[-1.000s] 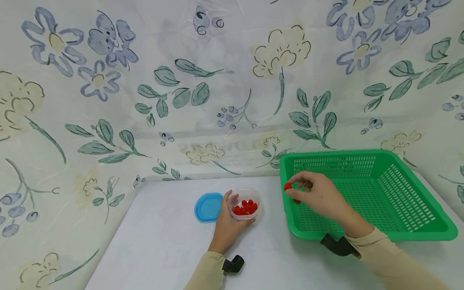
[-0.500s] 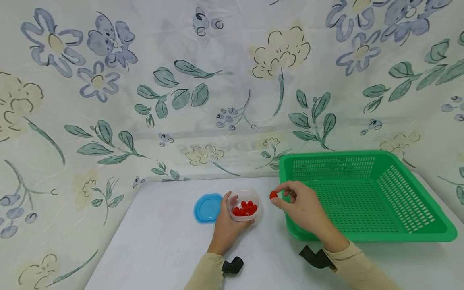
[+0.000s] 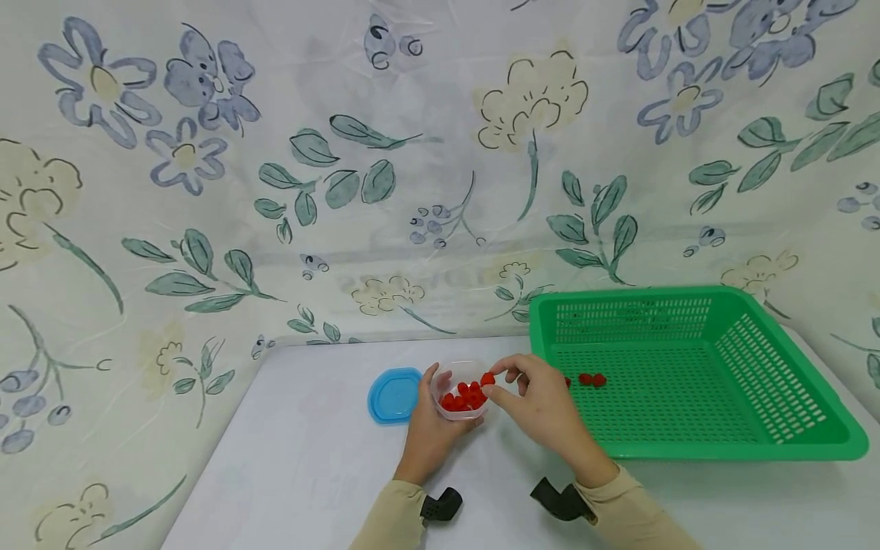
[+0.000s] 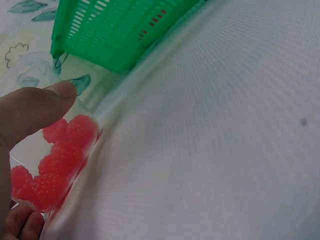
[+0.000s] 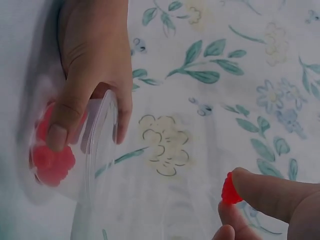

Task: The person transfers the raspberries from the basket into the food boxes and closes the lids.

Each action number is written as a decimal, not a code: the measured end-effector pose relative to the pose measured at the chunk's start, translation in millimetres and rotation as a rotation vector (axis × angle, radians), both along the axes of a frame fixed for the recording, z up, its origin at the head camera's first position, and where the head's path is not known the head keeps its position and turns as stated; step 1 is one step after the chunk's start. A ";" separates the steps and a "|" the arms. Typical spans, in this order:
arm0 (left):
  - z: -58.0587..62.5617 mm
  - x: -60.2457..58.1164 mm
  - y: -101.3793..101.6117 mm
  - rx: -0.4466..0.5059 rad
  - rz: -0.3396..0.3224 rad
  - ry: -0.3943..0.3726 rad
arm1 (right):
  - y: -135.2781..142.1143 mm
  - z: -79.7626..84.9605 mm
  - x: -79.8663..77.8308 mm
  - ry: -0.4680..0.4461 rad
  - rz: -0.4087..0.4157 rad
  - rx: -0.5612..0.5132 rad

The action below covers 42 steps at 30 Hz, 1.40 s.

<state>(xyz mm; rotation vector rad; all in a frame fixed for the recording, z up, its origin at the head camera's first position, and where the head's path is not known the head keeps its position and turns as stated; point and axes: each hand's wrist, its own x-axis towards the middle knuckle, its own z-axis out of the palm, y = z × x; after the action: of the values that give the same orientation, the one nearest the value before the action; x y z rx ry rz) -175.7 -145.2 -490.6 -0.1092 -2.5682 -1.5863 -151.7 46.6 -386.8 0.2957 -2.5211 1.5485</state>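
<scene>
My left hand (image 3: pixel 435 431) grips a small clear plastic tub (image 3: pixel 450 370) on the white table, thumb on the near side and fingers round the left. Several red raspberries (image 4: pixel 60 157) lie in the bottom of the tub and show through its wall in the left wrist view. Between thumb and fingertips my right hand (image 3: pixel 539 401) pinches one raspberry (image 5: pixel 230 190), held at the tub's right rim in the head view. A few more raspberries (image 3: pixel 593 380) sit in the green basket (image 3: pixel 694 451), partly hidden behind the right hand.
A blue lid (image 3: pixel 394 396) lies on the table (image 3: pixel 296 458) just left of the tub. The large perforated basket takes up the table's right side. Behind the table hangs a floral cloth (image 3: pixel 412 153).
My right hand has moved left from the basket to the tub's rim with a raspberry pinched in it, uncovering raspberries in the basket. The left hand and tub have stayed in place.
</scene>
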 end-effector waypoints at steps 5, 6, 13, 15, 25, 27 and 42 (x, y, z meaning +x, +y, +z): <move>-0.7 -0.2 0.1 0.002 0.002 -0.007 | -8.6 -3.5 -1.7 0.002 -0.013 -0.011; -0.8 -0.2 0.0 0.002 0.001 -0.007 | -10.5 -4.2 -1.8 0.004 -0.010 -0.009; -0.2 0.9 -0.1 0.003 0.003 -0.018 | -24.9 -11.6 -3.9 0.028 -0.021 0.017; 0.1 1.1 -0.2 0.000 0.005 -0.019 | -29.2 -14.2 -4.4 0.030 -0.027 0.019; 0.2 0.7 -0.2 -0.004 0.005 -0.006 | -40.6 -31.3 -9.0 0.024 -0.065 0.005; 0.3 0.9 -0.3 -0.004 0.005 -0.001 | -41.4 -36.2 -11.0 0.039 -0.076 -0.001; -2.1 0.0 -1.8 -0.021 -0.008 0.034 | -48.9 -65.4 -21.4 0.106 -0.136 -0.010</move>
<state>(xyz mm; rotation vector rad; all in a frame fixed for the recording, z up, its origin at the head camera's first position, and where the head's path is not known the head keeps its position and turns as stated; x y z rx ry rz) -175.7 -147.0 -492.7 -0.1467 -2.5628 -1.5462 -173.2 -2.4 -452.3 0.1946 -2.3982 1.4548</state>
